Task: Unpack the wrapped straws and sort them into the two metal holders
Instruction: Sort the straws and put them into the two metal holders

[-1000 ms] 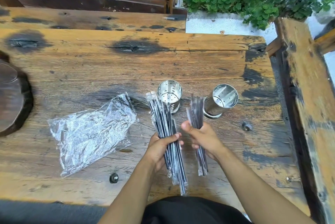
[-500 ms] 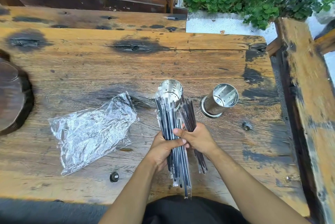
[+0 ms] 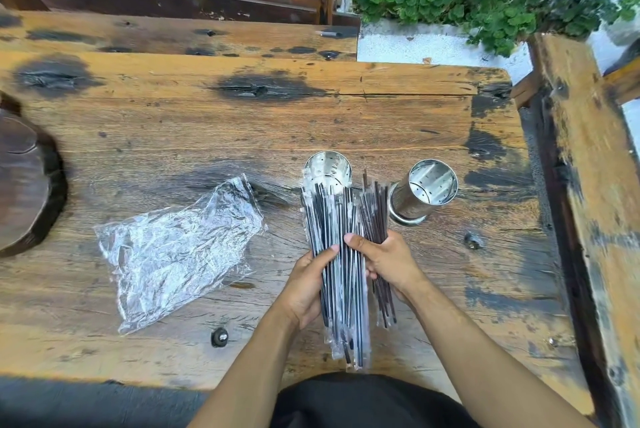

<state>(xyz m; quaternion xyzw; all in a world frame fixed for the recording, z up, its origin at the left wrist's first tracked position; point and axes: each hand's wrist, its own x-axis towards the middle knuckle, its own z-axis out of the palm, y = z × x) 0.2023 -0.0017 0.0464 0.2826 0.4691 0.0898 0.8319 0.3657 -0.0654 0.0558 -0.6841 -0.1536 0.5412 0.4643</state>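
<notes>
My left hand point(image 3: 308, 284) grips a big bundle of black straws in clear wrappers point(image 3: 337, 219), held upright over the table. My right hand point(image 3: 388, 263) holds a smaller bundle of dark straws point(image 3: 374, 209) right beside it, its thumb reaching across onto the big bundle. Two perforated metal holders stand just behind: the left holder point(image 3: 328, 168), partly hidden by the straw tips, and the right holder point(image 3: 424, 190), which leans to the right. Both holders look empty inside.
A crumpled clear plastic bag point(image 3: 176, 251) lies on the wooden table point(image 3: 346, 122) left of my hands. A dark round wooden slab point(image 3: 24, 181) sits at the left edge. A bolt head point(image 3: 219, 337) pokes up near the front edge. Wooden benches and plants border the back and right.
My two hands have come together, so the smaller bundle in my right hand now sits against the big bundle. Both bundles have shifted slightly toward the holders.
</notes>
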